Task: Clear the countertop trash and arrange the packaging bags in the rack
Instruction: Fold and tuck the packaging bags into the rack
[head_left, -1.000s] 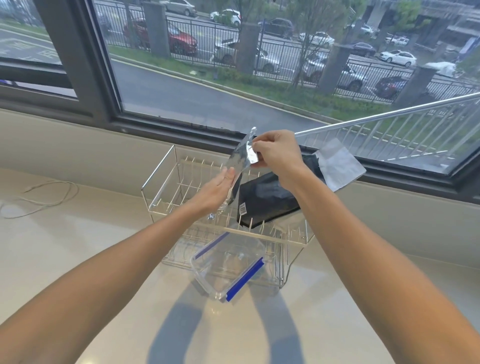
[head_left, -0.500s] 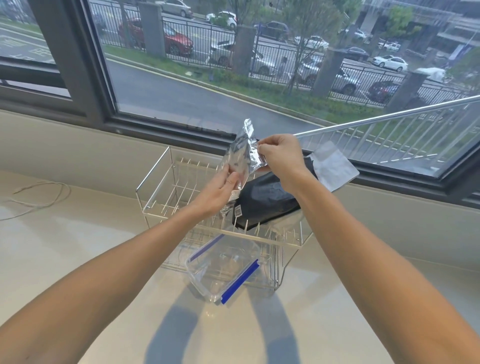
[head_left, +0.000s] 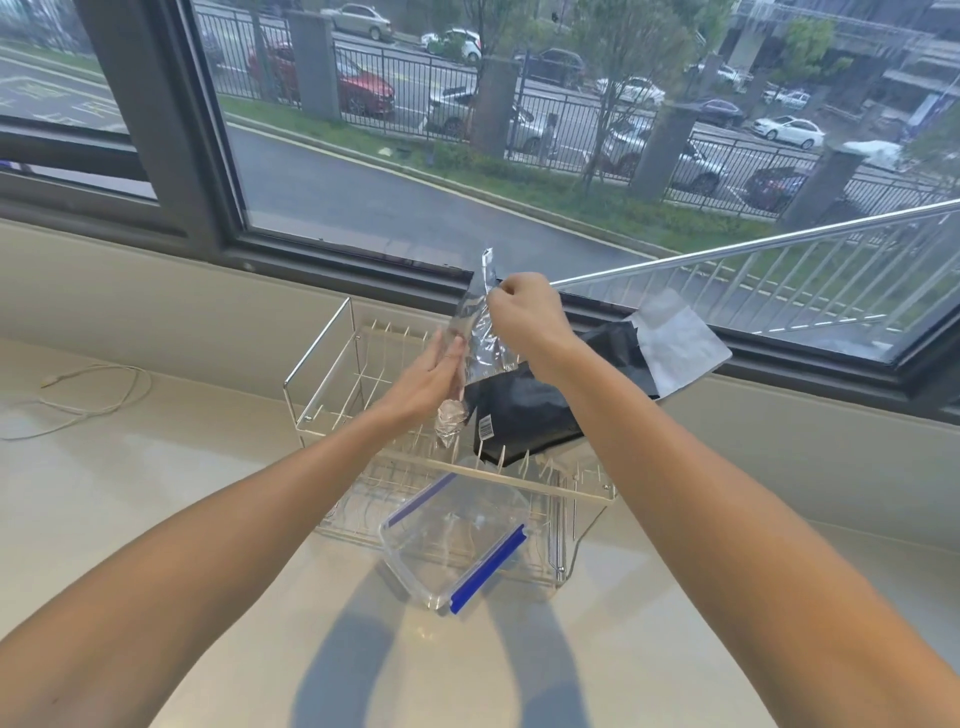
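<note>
A white wire rack (head_left: 322, 364) stands on the pale countertop (head_left: 156, 493) by the window. Over it I hold a crinkled clear plastic bag (head_left: 480, 338) upright. My right hand (head_left: 524, 317) pinches the bag near its top edge. My left hand (head_left: 431, 379) lies flat against the bag's left side with straight fingers. A black bag (head_left: 524, 410) with a barcode label leans in the rack's upper tier behind the clear one. A grey-white bag (head_left: 675, 343) sticks out past it to the right.
A clear container with blue clips (head_left: 457, 540) sits at the rack's lower front, jutting onto the counter. A thin white cable (head_left: 93, 395) lies on the counter at far left. The window sill and dark frame (head_left: 363, 260) run right behind the rack.
The clear bag has turned more upright and narrower. My left hand slid up along its side and my right hand shifted slightly right.
</note>
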